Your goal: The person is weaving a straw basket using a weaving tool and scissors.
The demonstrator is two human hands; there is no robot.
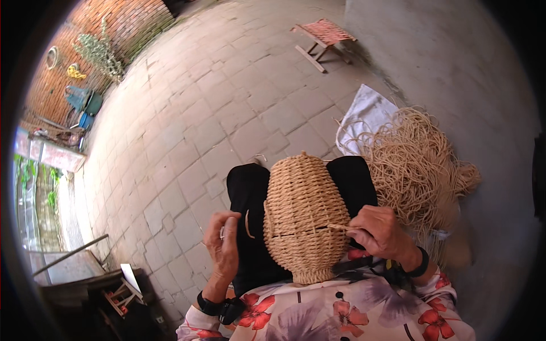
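A woven basket (pixel 307 213) of tan twisted cord lies across my lap, its narrow end toward my body. A dark slit-like gap runs across its weave near the middle. My right hand (pixel 380 232), at the basket's right side, pinches a short cord end (pixel 338 227) that comes out of the weave at that gap. Off the basket's left side, my left hand (pixel 223 241) is raised with fingers curled toward the thumb; whether anything is between them cannot be seen. Between this hand and the basket, a short loose strand (pixel 248 224) shows against my black trousers (pixel 248 182).
A big tangled heap of tan cord (pixel 412 165) lies to the right, partly over a white cloth (pixel 367 113). Beyond it stands a folding stool (pixel 325 34) with a red woven seat. At lower left is dark wooden furniture (pixel 85 284); a brick wall (pixel 128 25) rises far left.
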